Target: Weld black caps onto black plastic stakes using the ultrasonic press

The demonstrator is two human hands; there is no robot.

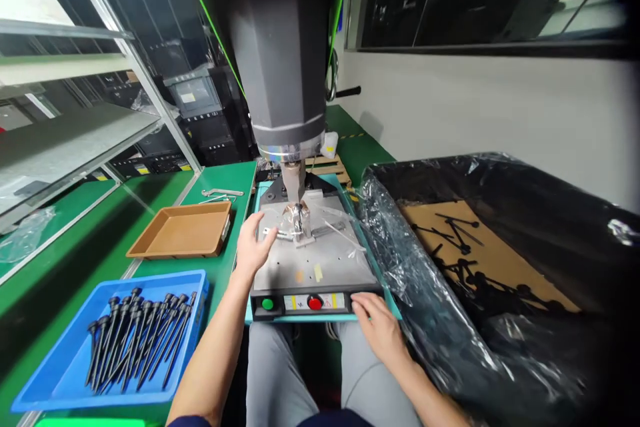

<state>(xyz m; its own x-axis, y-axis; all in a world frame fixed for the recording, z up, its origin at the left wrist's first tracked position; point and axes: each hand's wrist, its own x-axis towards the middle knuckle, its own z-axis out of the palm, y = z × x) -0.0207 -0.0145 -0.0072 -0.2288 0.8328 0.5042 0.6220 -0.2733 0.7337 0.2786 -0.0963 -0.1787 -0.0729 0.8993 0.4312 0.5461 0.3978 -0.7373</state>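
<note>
We hold our left hand (251,248) spread and empty just left of the fixture (301,233) under the press head (294,177), our right hand (379,325) loosely bent at the near control panel (300,303), where pressing early could pinch straying fingertips.

Lone head view, fairly near, looks forward and down at machine (287,67); dark right edge perhaps obscured.

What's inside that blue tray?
The blue tray holds a heap of black rods with wider heads. The upper ones show; those beneath, and the tray floor under them, are partly covered.
</note>
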